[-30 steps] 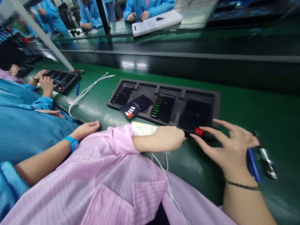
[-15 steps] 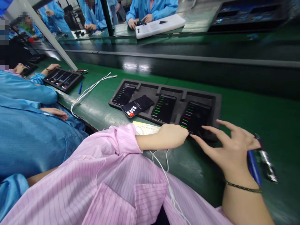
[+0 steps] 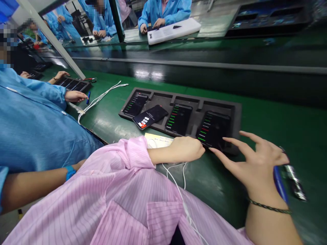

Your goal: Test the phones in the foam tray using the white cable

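My left hand (image 3: 187,149) is closed at the lower left corner of the rightmost smartphone (image 3: 214,129), fingers curled under. What they hold, if anything, is hidden. My right hand (image 3: 255,156) is open, thumb and fingers spread around that phone's lower right side, the thumb tip close to its bottom edge. The phone's dark screen shows green, white and red lines. It lies in a black foam tray (image 3: 236,119). Beside it sits another phone (image 3: 178,119) with similar lines. Farther left, a tilted phone (image 3: 150,116) lies across the tray near a third lit phone (image 3: 135,104).
A blue pen (image 3: 280,183) and a shiny object (image 3: 295,182) lie by my right wrist. White cables (image 3: 100,96) cross the green bench (image 3: 288,122); a thin cable (image 3: 176,183) hangs over my lap. A yellow paper (image 3: 158,140) is beside my left wrist. At left sits a blue-sleeved co-worker (image 3: 38,126).
The co-worker at left has leaned in, one hand reaching to the blue pen by the cables. My right hand has shifted slightly right; my left hand stays nearly still.
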The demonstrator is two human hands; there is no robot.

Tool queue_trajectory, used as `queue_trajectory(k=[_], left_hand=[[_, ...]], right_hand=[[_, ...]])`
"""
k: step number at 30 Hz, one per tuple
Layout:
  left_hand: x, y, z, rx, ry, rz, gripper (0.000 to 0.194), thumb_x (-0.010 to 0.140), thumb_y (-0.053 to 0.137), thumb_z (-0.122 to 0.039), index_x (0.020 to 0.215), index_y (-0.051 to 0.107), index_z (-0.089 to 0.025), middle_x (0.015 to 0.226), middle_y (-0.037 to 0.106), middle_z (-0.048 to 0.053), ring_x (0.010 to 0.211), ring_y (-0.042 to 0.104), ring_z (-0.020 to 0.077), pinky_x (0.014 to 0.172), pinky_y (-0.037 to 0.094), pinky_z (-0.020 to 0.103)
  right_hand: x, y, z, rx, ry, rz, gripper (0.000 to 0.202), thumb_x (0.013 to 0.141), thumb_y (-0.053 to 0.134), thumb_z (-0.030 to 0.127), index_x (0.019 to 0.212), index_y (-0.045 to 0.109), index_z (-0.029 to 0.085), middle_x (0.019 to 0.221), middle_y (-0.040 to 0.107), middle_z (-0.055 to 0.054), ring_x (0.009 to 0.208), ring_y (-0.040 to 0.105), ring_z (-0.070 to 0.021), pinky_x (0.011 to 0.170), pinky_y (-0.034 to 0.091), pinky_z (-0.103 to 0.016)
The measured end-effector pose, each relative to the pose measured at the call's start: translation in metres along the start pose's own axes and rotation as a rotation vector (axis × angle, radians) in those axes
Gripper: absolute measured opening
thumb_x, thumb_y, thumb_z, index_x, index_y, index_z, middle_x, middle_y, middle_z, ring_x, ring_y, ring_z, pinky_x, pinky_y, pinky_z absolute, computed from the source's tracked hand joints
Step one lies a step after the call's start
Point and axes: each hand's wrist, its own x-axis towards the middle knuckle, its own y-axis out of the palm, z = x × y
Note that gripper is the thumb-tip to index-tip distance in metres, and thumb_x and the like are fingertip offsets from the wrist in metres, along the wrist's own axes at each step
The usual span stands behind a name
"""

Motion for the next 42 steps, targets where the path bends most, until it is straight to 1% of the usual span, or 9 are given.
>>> queue_trajectory(k=[5, 11, 19, 22, 25, 28, 31, 35, 42], left_hand=[[-0.001, -0.003, 0.001, -0.024, -0.021, 0.047, 0.044, 0.098, 0.035, -0.031, 0.103, 0.073, -0.009, 0.104, 0.075, 0.018, 0.102, 0.072, 0.03, 0.087, 0.057, 0.039], [-0.011, -0.007, 0.013, -0.141, 0.104, 0.212, 0.039, 0.095, 0.048, -0.036, 0.064, 0.059, -0.016, 0.058, 0.058, 0.002, 0.056, 0.054, 0.0146, 0.055, 0.036, 0.027], [-0.083, -0.027, 0.091, -0.795, 0.322, 0.399, 0.044, 0.085, 0.068, -0.057, 0.071, 0.058, -0.016, 0.057, 0.044, -0.005, 0.053, 0.038, 0.0075, 0.054, 0.032, 0.023], [-0.11, -0.031, 0.129, -0.928, 0.296, 0.246, 0.052, 0.075, 0.076, -0.066, 0.069, 0.062, -0.016, 0.062, 0.055, 0.0, 0.058, 0.047, 0.0109, 0.06, 0.04, 0.026], [-0.124, -0.031, 0.159, -1.136, 0.251, -0.092, 0.059, 0.074, 0.075, -0.07, 0.06, 0.055, -0.016, 0.062, 0.057, 0.004, 0.062, 0.054, 0.0138, 0.065, 0.045, 0.028], [-0.125, -0.032, 0.178, -1.424, 0.141, -0.417, 0.058, 0.073, 0.08, -0.063, 0.061, 0.046, -0.018, 0.054, 0.048, -0.002, 0.056, 0.054, 0.012, 0.06, 0.047, 0.025], [-0.121, -0.036, 0.189, -1.636, 0.012, -0.619, 0.046, 0.09, 0.07, -0.051, 0.069, 0.044, -0.019, 0.048, 0.032, -0.009, 0.041, 0.038, 0.0064, 0.045, 0.038, 0.017], [-0.112, -0.035, 0.196, -1.712, -0.203, -0.677, 0.044, 0.1, 0.054, -0.051, 0.072, 0.04, -0.02, 0.046, 0.021, -0.012, 0.034, 0.015, 0.0039, 0.034, 0.016, 0.014], [-0.09, -0.011, 0.198, -1.438, -0.305, -0.768, 0.057, 0.088, 0.061, -0.068, 0.068, 0.036, -0.02, 0.044, 0.031, -0.011, 0.036, 0.019, 0.0022, 0.036, 0.015, 0.013]], right_hand=[[0.001, 0.0, -0.002, -0.003, -0.117, -0.073, 0.04, 0.09, 0.063, 0.063, 0.096, 0.07, 0.024, 0.118, 0.065, -0.013, 0.106, 0.06, -0.0324, 0.088, 0.038, -0.046], [-0.002, 0.002, -0.006, -0.034, -0.059, -0.069, 0.051, 0.089, 0.057, 0.073, 0.093, 0.07, 0.024, 0.118, 0.065, -0.012, 0.11, 0.059, -0.0335, 0.09, 0.036, -0.047], [0.001, 0.003, -0.003, -0.067, -0.171, -0.128, 0.045, 0.091, 0.06, 0.066, 0.092, 0.069, 0.022, 0.115, 0.067, -0.014, 0.105, 0.062, -0.0338, 0.086, 0.035, -0.046], [0.001, 0.004, -0.007, -0.056, -0.141, -0.09, 0.047, 0.09, 0.059, 0.069, 0.091, 0.069, 0.022, 0.112, 0.067, -0.014, 0.1, 0.063, -0.0318, 0.086, 0.036, -0.046], [0.001, 0.006, -0.012, -0.049, -0.15, -0.063, 0.047, 0.089, 0.06, 0.068, 0.091, 0.069, 0.022, 0.111, 0.067, -0.014, 0.098, 0.064, -0.0307, 0.085, 0.039, -0.045], [0.002, 0.007, -0.014, -0.054, -0.183, -0.087, 0.044, 0.089, 0.06, 0.066, 0.091, 0.069, 0.023, 0.109, 0.067, -0.014, 0.096, 0.064, -0.03, 0.083, 0.04, -0.044], [0.004, 0.005, -0.009, -0.089, -0.239, -0.133, 0.042, 0.091, 0.06, 0.063, 0.091, 0.068, 0.022, 0.106, 0.068, -0.014, 0.092, 0.065, -0.0295, 0.081, 0.041, -0.044], [0.007, 0.0, 0.005, -0.17, -0.237, -0.111, 0.041, 0.091, 0.062, 0.061, 0.089, 0.069, 0.021, 0.106, 0.07, -0.016, 0.09, 0.066, -0.0308, 0.078, 0.044, -0.043], [0.008, 0.001, 0.051, -0.106, -0.286, -0.101, 0.02, 0.092, 0.067, 0.041, 0.09, 0.067, 0.021, 0.101, 0.071, -0.013, 0.087, 0.068, -0.0286, 0.078, 0.044, -0.043]])
